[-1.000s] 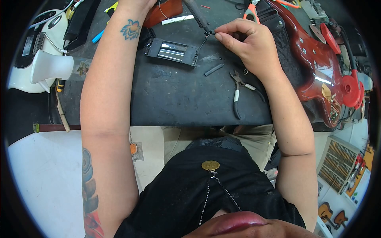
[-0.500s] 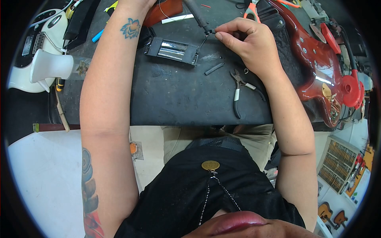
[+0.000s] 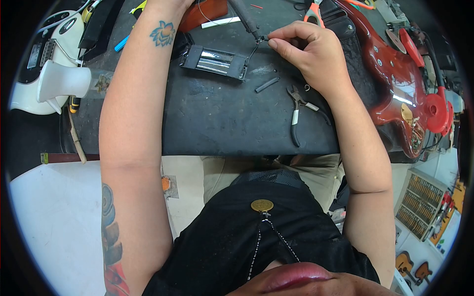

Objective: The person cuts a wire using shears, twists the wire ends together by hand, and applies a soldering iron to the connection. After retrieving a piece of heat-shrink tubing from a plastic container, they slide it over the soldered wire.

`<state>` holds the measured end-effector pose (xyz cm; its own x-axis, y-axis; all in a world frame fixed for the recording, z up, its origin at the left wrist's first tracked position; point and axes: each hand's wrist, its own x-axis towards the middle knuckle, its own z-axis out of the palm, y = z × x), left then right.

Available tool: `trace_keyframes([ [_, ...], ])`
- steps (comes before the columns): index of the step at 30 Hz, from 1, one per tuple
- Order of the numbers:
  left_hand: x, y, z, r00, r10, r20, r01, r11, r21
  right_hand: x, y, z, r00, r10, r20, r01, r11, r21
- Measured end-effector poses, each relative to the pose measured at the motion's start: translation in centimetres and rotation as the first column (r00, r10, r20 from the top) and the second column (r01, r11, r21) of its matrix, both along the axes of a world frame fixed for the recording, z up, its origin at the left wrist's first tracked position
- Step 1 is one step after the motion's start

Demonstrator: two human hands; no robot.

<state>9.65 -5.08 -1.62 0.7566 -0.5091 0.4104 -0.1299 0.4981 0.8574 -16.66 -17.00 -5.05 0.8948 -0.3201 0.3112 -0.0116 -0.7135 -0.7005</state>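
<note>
My right hand is closed in a pinch, thumb against forefinger, on a thin dark wire end. The pinch meets the lower tip of a dark, rod-like piece that comes down from the top edge. A thin lead runs from that spot to a black rectangular part with a shiny, glassy face, like a guitar pickup, lying on the bench. My left hand is cut off by the top edge, its fingers out of sight. A short black tube and side cutters lie below my right hand.
A glossy red guitar body lies at the right, with a red reel-like thing beside it. Orange-handled scissors are beyond my right hand. At the left lie a white guitar and a white flared object. The dark bench mat ends near my body.
</note>
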Motion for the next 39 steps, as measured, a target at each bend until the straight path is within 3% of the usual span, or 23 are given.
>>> trace_keyframes([
  [39,-0.03,-0.07,0.13,1.0,0.015,-0.016,-0.015,1.0,-0.004,0.01,0.04,0.25,1.0,0.0,-0.021,0.0,1.0,0.009],
])
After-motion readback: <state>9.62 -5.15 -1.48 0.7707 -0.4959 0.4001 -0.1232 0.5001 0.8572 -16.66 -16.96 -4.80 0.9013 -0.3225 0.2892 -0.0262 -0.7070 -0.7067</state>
